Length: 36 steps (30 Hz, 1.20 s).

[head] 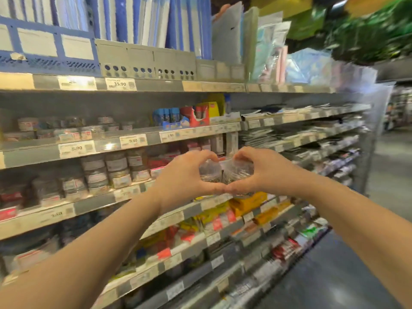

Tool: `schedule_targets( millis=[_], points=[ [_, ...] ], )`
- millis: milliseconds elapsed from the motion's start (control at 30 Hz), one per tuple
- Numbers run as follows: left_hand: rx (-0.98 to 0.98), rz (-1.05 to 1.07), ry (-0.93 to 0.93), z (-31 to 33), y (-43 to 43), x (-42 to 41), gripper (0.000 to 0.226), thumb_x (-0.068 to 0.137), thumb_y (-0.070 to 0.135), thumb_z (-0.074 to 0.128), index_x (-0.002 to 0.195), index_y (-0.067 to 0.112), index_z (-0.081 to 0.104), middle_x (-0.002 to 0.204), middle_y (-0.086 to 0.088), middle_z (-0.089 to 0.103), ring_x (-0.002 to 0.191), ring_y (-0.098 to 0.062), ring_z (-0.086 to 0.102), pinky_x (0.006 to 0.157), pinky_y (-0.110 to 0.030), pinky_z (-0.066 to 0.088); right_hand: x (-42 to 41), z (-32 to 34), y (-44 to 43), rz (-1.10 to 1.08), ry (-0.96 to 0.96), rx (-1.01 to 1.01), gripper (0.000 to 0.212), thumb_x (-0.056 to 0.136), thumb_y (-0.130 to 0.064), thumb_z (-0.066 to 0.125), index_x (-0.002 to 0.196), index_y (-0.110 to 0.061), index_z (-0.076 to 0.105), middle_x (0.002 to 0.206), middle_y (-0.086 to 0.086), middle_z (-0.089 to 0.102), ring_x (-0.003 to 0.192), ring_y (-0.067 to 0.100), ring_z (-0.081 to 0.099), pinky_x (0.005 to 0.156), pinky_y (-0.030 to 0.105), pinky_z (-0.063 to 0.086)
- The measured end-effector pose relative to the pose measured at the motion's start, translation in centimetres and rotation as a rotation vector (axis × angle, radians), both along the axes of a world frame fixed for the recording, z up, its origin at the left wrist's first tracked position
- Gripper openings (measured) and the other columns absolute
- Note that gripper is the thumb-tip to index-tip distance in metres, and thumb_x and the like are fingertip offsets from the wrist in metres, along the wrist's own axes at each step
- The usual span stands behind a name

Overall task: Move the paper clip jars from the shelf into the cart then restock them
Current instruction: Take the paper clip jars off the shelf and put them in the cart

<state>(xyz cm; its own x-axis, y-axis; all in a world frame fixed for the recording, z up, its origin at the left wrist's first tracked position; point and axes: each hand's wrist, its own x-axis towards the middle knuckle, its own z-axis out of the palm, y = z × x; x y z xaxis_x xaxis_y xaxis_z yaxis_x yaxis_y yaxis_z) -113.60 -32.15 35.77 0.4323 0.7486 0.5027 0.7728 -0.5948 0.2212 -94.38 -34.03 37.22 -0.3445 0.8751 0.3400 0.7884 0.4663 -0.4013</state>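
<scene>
While both bare arms stretch toward the shelving, the left hand [189,175] curls round a small clear plastic jar [209,172] and the right hand [263,172] grips a second jar [239,171]. Fingers arch over the tops and the thumbs meet underneath. The two round, see-through jars are pressed side by side in the air in front of the grey metal shelf [95,206], and fine metallic clips show dimly inside them. Left of the hands, a row of shelf jars [116,170] with white paper labels stands in blurred ranks. Glossy price tags [133,141] line the shelf edges, flat blue folders [120,18] stand upright on top, and yellow cardboard boxes [249,201] sit just below the hands.
</scene>
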Motion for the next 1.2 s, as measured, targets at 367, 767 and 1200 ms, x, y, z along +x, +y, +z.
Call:
schedule_targets(
  millis=[367,767,1200],
  points=[
    [-0.116,-0.385,0.076,-4.6,-5.8,25.1,0.06,0.071,0.053,0.069,0.124,0.034,0.049,0.125,0.012,0.051,0.114,-0.009,0.047,0.084,-0.025,0.037,22.3,-4.1,-13.3,-0.374,0.027,-0.131,0.058,0.066,-0.049,0.078,0.109,-0.021,0.051,0.103,-0.007,0.057,0.089,0.01,0.055,0.073,0.023,0.046],
    [-0.4,-0.7,0.169,-15.7,-12.2,51.5,0.062,0.07,0.051,0.071,0.123,0.024,0.054,0.118,-0.003,0.056,0.11,-0.021,0.054,0.089,-0.032,0.042,44.6,-14.4,-24.1,-0.754,0.08,-0.336,0.057,0.068,-0.047,0.078,0.111,-0.022,0.051,0.102,-0.006,0.055,0.09,0.013,0.051,0.071,0.028,0.04],
    [-0.718,-0.783,0.47,-41.3,-11.9,64.2,0.061,0.076,0.049,0.069,0.129,0.028,0.048,0.121,0.0,0.047,0.102,-0.016,0.052,0.083,-0.025,0.042,53.7,-40.0,-23.7,-1.02,0.482,-0.723,0.045,0.068,-0.029,0.082,0.098,-0.024,0.049,0.095,-0.009,0.05,0.087,0.011,0.051,0.064,0.019,0.038]
  ],
)
